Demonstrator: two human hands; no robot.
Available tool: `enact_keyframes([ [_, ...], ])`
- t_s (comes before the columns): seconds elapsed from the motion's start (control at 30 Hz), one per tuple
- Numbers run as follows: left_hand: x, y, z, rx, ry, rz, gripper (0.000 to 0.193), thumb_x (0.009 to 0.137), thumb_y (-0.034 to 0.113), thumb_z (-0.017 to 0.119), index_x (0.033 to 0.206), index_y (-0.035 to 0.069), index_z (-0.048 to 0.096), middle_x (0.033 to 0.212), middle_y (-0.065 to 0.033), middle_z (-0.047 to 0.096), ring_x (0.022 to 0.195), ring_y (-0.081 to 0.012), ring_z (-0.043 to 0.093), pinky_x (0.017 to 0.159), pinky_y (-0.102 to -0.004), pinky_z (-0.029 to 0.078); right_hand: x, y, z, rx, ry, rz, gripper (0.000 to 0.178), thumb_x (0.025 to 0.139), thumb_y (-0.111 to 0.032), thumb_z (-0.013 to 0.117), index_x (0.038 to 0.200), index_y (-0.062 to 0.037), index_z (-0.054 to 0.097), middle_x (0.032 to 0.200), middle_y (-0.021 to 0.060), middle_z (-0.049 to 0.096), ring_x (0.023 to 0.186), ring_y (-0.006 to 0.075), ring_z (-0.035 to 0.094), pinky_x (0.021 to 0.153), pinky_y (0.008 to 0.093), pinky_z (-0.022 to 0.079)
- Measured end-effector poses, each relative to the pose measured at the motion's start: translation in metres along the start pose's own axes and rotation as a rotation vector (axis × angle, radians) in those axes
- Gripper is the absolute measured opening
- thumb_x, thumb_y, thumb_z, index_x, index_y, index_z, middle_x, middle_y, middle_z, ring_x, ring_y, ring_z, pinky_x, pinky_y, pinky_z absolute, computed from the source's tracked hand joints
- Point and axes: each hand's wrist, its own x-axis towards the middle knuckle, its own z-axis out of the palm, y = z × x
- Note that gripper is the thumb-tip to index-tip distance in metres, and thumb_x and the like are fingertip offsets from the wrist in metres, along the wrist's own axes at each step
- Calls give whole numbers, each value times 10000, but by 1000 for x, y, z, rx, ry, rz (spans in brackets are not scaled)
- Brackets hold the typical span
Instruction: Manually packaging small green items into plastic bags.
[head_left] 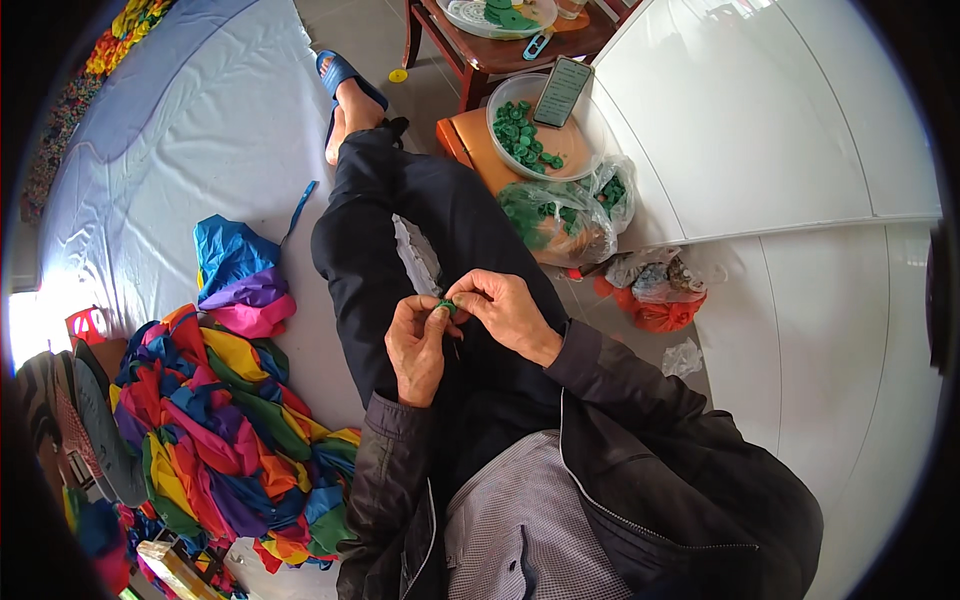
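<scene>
Over my lap, my left hand [417,350] pinches a small green round plastic piece [446,307] between thumb and fingers. My right hand [507,312] meets it from the other side, its thumb and forefinger closed on the same piece. The fingertips cover much of it, so its exact kind does not show. Just beyond the hands, a crumpled silvery-grey strip [418,255] lies between my dark-trousered legs. Ahead to the right, a clear plastic tub [578,150] holds many similar green pieces. Beside the tub sits a clear bag [575,235] with more green pieces.
A phone [563,92] leans at the tub's rim. Behind, a wooden chair [482,55] carries a plate [465,14] of green discs. A red bag [662,312] lies on the floor at right, by a white panel [760,120]. Multicoloured fabric [220,430] is heaped at left.
</scene>
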Motion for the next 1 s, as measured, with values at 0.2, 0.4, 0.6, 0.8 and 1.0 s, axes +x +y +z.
enact_keyframes([
  [0.2, 2, -1, -3, -78, -18, -16, 113, 1046, 59, 602, 1101, -32, 562, 944, -96, 669, 748, -169, 688, 613, -283, 584, -3, 1, 3, -167, 54, -165, 59, 974, 1, 669, 1007, 34, 706, 873, 78, 752, 762, 112, 706, 700, 256, 565],
  [0.4, 3, -4, -4, -71, -25, -14, 112, 1047, 59, 601, 1101, -31, 563, 938, -98, 671, 746, -169, 687, 607, -281, 585, -2, 0, 1, -344, 69, -326, 40, 931, 0, 682, 963, 14, 661, 858, 118, 720, 734, 201, 708, 664, 305, 548],
  [0.6, 4, -4, -5, -111, -53, -11, 107, 1050, 58, 596, 1099, -32, 566, 944, -106, 682, 745, -172, 689, 637, -279, 583, -1, -2, -1, -355, 36, -359, 62, 925, -8, 675, 959, 4, 625, 846, 123, 691, 723, 245, 697, 653, 328, 537],
  [0.8, 4, -3, -6, -144, -65, -29, 106, 1054, 61, 590, 1095, -34, 568, 949, -108, 687, 746, -171, 690, 671, -279, 580, -2, -5, -2, -297, -17, -332, 60, 935, -7, 671, 965, 8, 622, 845, 113, 688, 731, 223, 699, 659, 320, 539],
  [1.0, 5, 1, -6, -136, -61, -48, 117, 1055, 66, 595, 1102, -38, 572, 957, -107, 685, 756, -163, 684, 706, -287, 585, -1, -4, -3, -274, -30, -305, 45, 946, -3, 661, 965, 14, 625, 844, 98, 691, 745, 180, 702, 673, 300, 547],
])
